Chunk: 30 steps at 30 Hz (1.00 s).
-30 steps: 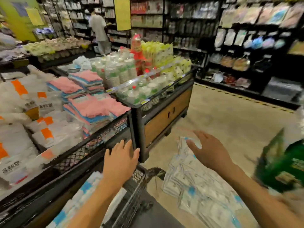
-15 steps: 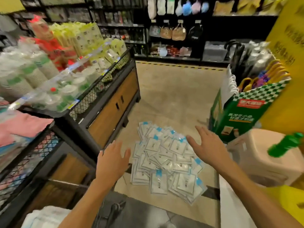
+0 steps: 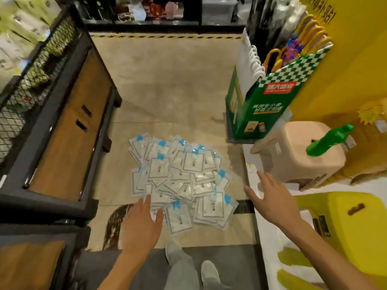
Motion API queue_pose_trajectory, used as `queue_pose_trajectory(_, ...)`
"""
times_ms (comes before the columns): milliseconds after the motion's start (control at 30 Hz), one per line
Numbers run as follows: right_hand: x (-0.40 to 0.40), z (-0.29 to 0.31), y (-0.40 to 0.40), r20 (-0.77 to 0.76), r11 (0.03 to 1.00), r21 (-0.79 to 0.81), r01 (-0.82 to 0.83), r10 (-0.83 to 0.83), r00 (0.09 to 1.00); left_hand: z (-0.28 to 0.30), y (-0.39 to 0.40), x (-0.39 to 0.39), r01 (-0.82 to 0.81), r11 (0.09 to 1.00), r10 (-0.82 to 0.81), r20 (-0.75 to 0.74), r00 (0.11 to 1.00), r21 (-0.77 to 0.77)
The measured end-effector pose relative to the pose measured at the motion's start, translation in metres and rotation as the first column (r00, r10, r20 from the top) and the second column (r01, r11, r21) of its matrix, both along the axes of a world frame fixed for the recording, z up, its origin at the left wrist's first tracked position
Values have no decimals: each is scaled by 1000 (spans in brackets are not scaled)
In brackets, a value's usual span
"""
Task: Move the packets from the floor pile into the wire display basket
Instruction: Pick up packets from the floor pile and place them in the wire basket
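So I'm standing over the pile of packets [image 3: 178, 181] on the floor [image 3: 167, 91], looking straight down at it. Both my hands are empty right now, fingers spread and relaxed, nothing picked up yet.

The thing that matters for the next grab: my left hand [image 3: 141, 222] is way closer. Its fingertips already overlap the near-left corner of the pile in my view (can't honestly tell if they're touching a packet or just hanging above it). The pile lies just ahead and a bit to the right of that hand. My right hand [image 3: 272, 197] is off to the right of the heap, out over the edge of a white surface, with a clear gap of floor between it and the nearest packet.

The heap runs longer near-to-far than left-to-right, and the packets overlap every which way, so I'd guess the loose ones at the near edge are the easy first scoop.

The wire display basket [image 3: 25, 80] is up on my left, above the wooden-fronted stand [image 3: 69, 130], so whatever I pick up has to swing left and upward. The left hand looks like the obvious one.
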State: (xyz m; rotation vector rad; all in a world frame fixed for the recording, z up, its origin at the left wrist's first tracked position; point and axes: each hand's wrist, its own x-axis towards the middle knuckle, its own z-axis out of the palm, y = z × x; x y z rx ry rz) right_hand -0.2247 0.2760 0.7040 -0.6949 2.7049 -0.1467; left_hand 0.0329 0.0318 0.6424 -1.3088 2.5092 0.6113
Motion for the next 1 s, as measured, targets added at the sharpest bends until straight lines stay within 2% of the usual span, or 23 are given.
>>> queue_pose_trajectory(133,-10,-67,-24,13,998,24,50,-51,999,-72,-26,-26,62,998,-62,87,994,7)
queue_pose_trajectory(233,-23,-145,-43,22,996,45,78,-80,997,-142,-46,-43,84,996,-82,98,992,-8)
queue_pose_trajectory(633,-54,-548,-63,113,991,131,38,-53,992,-518,-49,-68,-26,997,11,198,980,77)
queue_pose_trajectory(833,-54,-717,-57,165,983,50,175,-181,970,-684,-33,-48,-143,989,127,247,961,44)
queue_pose_trajectory(1000,-66,-829,-51,195,940,-42,339,-325,926,-784,-13,-29,-231,971,238,230,944,-55)
